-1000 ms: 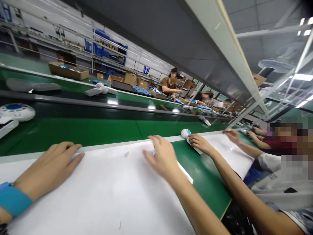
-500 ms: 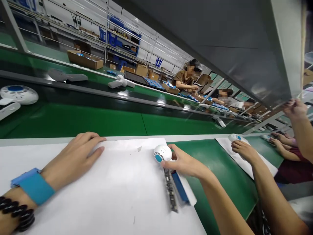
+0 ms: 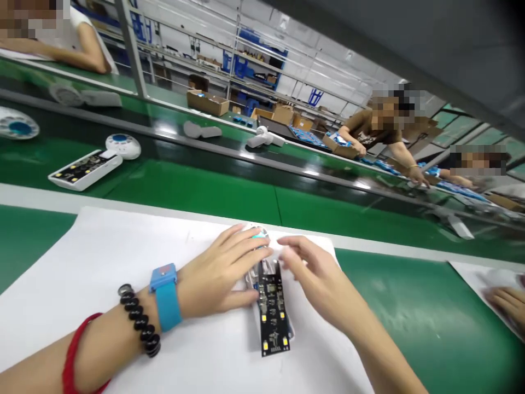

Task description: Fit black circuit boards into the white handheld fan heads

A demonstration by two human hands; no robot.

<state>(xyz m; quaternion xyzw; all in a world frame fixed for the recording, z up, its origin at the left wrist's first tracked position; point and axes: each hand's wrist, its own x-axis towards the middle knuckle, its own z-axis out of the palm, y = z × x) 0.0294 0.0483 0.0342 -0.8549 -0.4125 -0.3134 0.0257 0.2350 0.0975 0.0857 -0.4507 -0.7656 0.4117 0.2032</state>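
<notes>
A white handheld device [image 3: 292,329] with a round vented head lies on the white paper sheet, its handle toward me. A black circuit board [image 3: 274,323] with several yellow squares lies over the open handle, partly covering it. My left hand [image 3: 223,268] rests across the device from the left, fingers over the round head and thumb beside the handle. Just to the right, my right hand [image 3: 314,271] has bent fingers near the head and the board's upper end. Its fingertips are blurred, and I see nothing held in them.
Beyond the pale table edge runs a green conveyor [image 3: 221,189]. Another white device [image 3: 88,168] with its board exposed lies there, with more such devices beyond. A co-worker's hand [image 3: 506,301] is at the right. A metal shelf [image 3: 394,33] overhangs the upper right.
My left hand has moved from the bare paper onto the device. My right hand has let go of its head. The device now lies on the paper, and the view has swung left.
</notes>
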